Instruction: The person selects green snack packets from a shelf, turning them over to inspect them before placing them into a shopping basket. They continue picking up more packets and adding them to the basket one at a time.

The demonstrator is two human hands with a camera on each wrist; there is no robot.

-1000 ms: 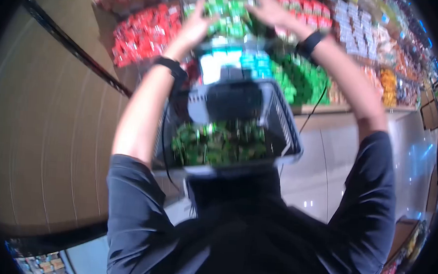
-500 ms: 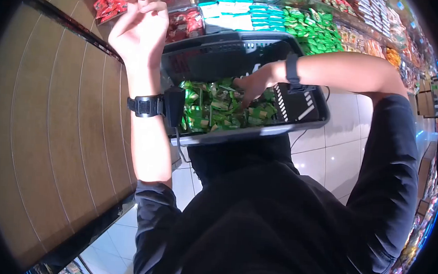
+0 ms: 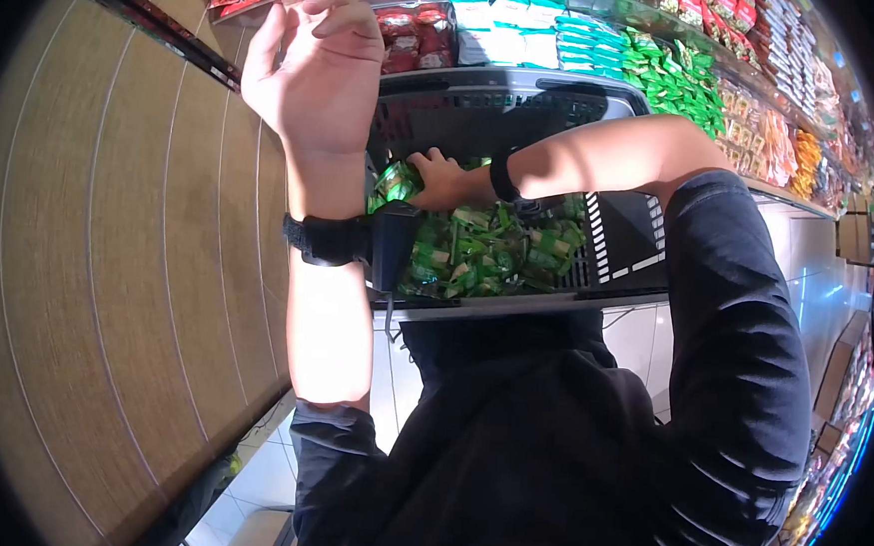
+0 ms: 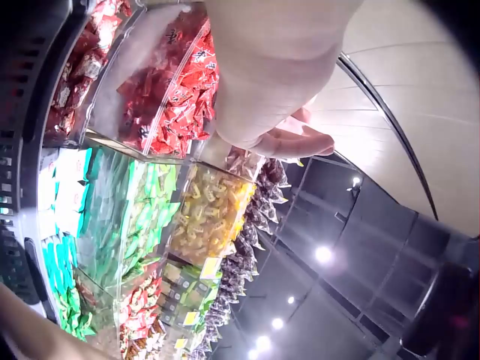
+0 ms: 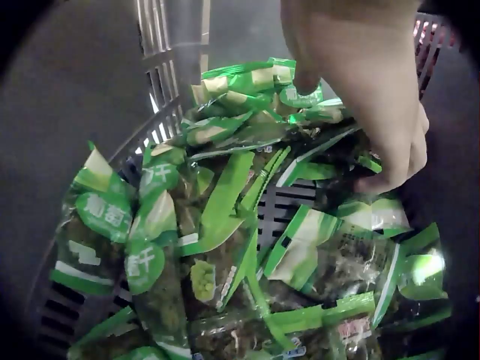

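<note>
Inside the dark grey shopping basket (image 3: pixel 439 83), my right hand (image 3: pixel 443 178) reaches into a heap of small green packets of raisins (image 3: pixel 478 251). In the right wrist view, that right hand (image 5: pixel 371 82) has its fingers curled down among the packets (image 5: pixel 217 225), with green film between thumb and fingertips. My left hand (image 3: pixel 329 76) is raised at the basket's left side, palm up, fingers loosely bent and holding nothing. The left wrist view shows the same left hand (image 4: pixel 277 75) in front of red packets (image 4: pixel 180 105).
Behind the basket run shelf bins of red (image 3: pixel 401 41), white (image 3: pixel 507 32), teal (image 3: pixel 589 47) and green packets (image 3: pixel 674 77). A brown panelled surface (image 3: pixel 129 244) stands close on the left. Tiled floor (image 3: pixel 643 346) shows at the right.
Both hands have come back from the shelf. The right hand went down into the basket and then moved left across the raisin packets. The left hand stays raised and empty.
</note>
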